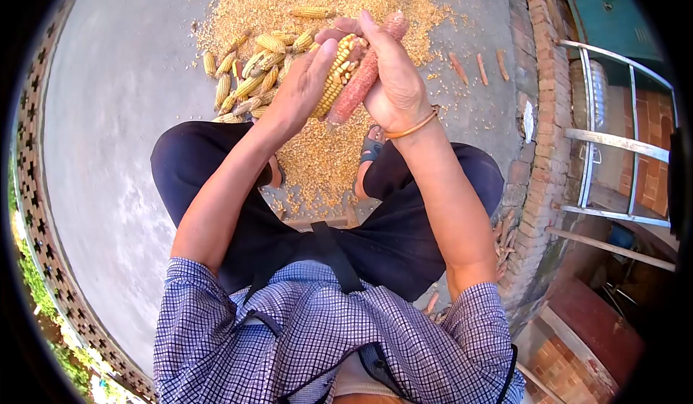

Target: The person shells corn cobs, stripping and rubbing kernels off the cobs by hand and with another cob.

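My left hand (307, 79) is wrapped round a yellow corn cob (333, 86) that still has many kernels, with some loose kernels near its upper end. My right hand (395, 79), with a band at the wrist, holds a bare reddish cob (359, 86) slanting against the yellow one. The two cobs touch side by side between my palms. Left of and beyond my hands lies a heap of unshelled corn cobs (247, 86). Loose kernels (325, 159) cover the ground below my hands.
A wide spread of kernels (267, 3) lies beyond the cobs. Several bare cobs (458, 68) are on the concrete floor (108, 115) at the right. A low brick edge (545, 115) and a metal ladder-like frame (613, 141) stand farther right. My knees flank the work area.
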The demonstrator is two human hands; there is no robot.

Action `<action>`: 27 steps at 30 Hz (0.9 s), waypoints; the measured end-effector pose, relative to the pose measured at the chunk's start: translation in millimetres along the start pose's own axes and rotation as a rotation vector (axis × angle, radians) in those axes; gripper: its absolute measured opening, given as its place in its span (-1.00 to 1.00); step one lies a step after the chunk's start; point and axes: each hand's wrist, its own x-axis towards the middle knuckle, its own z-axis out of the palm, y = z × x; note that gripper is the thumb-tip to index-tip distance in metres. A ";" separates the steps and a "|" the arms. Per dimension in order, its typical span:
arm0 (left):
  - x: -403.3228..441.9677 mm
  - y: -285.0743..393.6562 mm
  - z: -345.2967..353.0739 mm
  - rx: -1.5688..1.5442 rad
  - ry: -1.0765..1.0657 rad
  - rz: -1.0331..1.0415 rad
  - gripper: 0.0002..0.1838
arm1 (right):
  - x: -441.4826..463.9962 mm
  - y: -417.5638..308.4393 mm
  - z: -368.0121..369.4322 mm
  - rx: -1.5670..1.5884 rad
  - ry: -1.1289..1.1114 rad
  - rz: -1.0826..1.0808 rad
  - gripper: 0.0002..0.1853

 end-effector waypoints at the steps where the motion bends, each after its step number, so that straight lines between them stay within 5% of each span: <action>1: 1.2 5.0 -3.1 -0.238 -0.006 -0.127 -0.48 | 1.6 -5.0 0.4 0.038 -0.056 0.002 -0.66; 6: -2.9 9.3 -23.3 -0.600 -0.284 -0.390 -0.30 | 3.5 -19.2 -5.0 -0.073 -0.030 -0.049 -0.55; 12: 2.7 5.9 -28.5 -0.648 -0.387 -0.301 -0.31 | -1.9 -14.8 0.5 -0.235 -0.021 -0.099 -0.53; 18: 3.1 4.9 -24.2 -0.567 -0.249 -0.260 -0.40 | -8.7 -8.6 12.0 -0.354 -0.134 -0.102 -0.58; 21: -6.0 16.3 -6.1 -0.365 -0.004 -0.250 -0.45 | -8.5 6.5 15.8 -0.342 -0.079 -0.164 -0.62; 27: 1.5 -12.5 -5.4 0.055 -0.010 0.004 -0.43 | -5.8 30.7 18.3 -0.250 0.309 -0.206 -0.82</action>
